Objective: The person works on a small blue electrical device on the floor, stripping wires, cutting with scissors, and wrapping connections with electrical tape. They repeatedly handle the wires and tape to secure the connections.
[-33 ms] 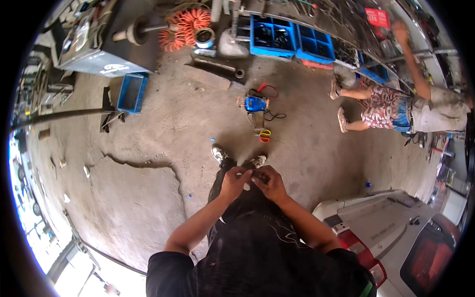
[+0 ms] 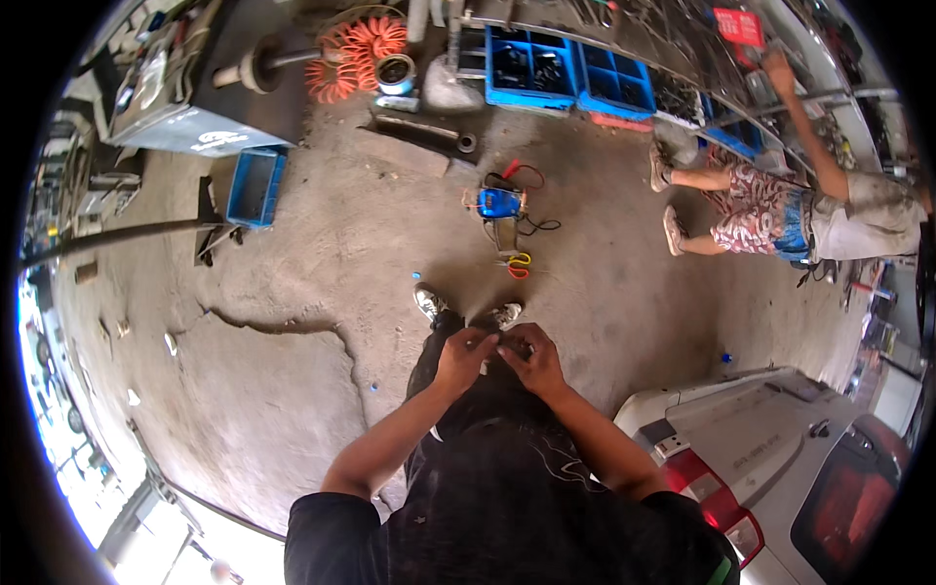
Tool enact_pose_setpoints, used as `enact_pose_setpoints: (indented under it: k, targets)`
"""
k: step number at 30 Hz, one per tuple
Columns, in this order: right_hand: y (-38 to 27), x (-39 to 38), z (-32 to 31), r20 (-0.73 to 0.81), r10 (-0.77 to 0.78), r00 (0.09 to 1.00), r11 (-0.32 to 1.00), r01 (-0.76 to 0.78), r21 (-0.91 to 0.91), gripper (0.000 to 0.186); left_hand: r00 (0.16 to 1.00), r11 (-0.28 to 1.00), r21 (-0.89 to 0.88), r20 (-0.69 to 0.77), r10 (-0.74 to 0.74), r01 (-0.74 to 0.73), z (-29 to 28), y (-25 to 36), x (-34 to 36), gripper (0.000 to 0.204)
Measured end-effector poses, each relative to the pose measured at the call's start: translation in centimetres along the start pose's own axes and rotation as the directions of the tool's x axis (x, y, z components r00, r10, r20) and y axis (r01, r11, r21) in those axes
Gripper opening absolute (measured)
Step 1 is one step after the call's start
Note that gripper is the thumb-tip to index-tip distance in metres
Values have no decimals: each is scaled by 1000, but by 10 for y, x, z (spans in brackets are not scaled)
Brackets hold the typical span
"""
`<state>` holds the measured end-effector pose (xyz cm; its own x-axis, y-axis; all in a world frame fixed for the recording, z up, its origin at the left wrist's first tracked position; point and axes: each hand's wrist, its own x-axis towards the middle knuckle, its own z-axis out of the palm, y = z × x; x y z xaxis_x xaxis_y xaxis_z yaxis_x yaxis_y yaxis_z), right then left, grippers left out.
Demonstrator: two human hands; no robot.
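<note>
My left hand (image 2: 460, 360) and my right hand (image 2: 532, 361) meet in front of my dark trousers, above my shoes. Both are closed, with thumbs and fingertips pinched close together. Something small and dark seems to sit between the fingertips, but its kind is too small and hidden to make out. Farther ahead on the concrete floor lies a blue device (image 2: 500, 203) with a red clamp and a black cable. Scissors (image 2: 519, 265) with red and yellow handles lie just on the near side of it.
Blue divided bins (image 2: 529, 98) line the far rack, and a blue crate (image 2: 256, 187) stands left. At the right, a person (image 2: 858, 214) reaches toward the shelves. A silver vehicle (image 2: 721, 429) is close at my right. A cracked edge (image 2: 273, 324) crosses the floor on the left.
The view has shifted very slightly. Both hands keep nearly the same pinched pose.
</note>
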<state>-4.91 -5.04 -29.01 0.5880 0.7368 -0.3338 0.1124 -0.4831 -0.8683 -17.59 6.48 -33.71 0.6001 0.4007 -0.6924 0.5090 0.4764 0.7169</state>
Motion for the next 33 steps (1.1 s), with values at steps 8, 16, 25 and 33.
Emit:
enact_pose_setpoints:
  k: [8, 16, 25, 33]
  targets:
    - [137, 63, -20, -48, -58, 997, 994, 53, -100, 37, 954, 920, -301, 239, -183, 252, 53, -9, 109, 29]
    - [343, 211, -5, -216, 5, 976, 969, -58, -238, 40, 993, 798, 597, 116, 16, -83, -11, -94, 407, 19]
    - [480, 349, 10, -66, -175, 982, 905, 134, -404, 33, 620, 46, 642, 716, 321, -765, -30, -177, 651, 17]
    - [508, 377, 26, 92, -357, 930, 808, 356, -469, 43, 529, 123, 519, 792, 305, -846, -42, -175, 668, 19]
